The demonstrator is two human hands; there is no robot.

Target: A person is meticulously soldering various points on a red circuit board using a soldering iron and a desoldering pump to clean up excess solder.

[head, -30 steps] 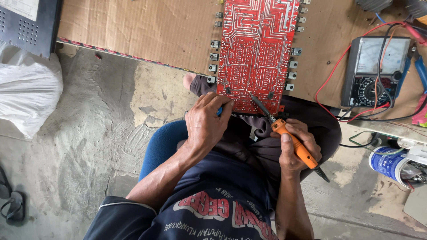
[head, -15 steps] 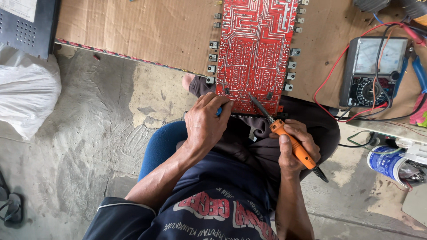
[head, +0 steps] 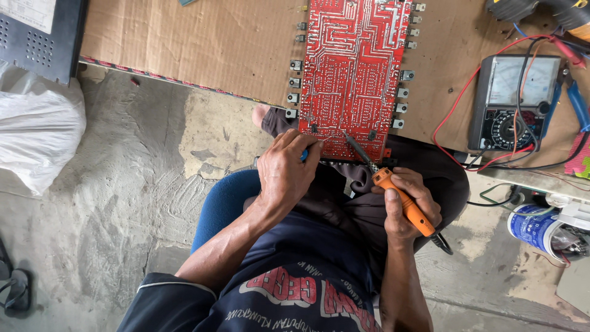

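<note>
The red board (head: 356, 74) lies at top centre of the frame, solder side up, on a cardboard sheet (head: 196, 43), its lower edge just above the person's lap. The right hand (head: 409, 206), centre right, has its fingers wrapped around the orange handle of a soldering iron (head: 393, 193), with the tip slanting up-left onto the board's lower edge. The left hand (head: 286, 169), at centre, is closed on something small and blue; a fine wire seems to run from it toward the tip, though that is hard to tell.

To do the joint well, I judge the tip should rest flat on pad and lead together, the wire feeding into the joint rather than onto the iron. Both wrists want bracing against the lap. The meter (head: 513, 104) and its leads at right sit well apart.
</note>
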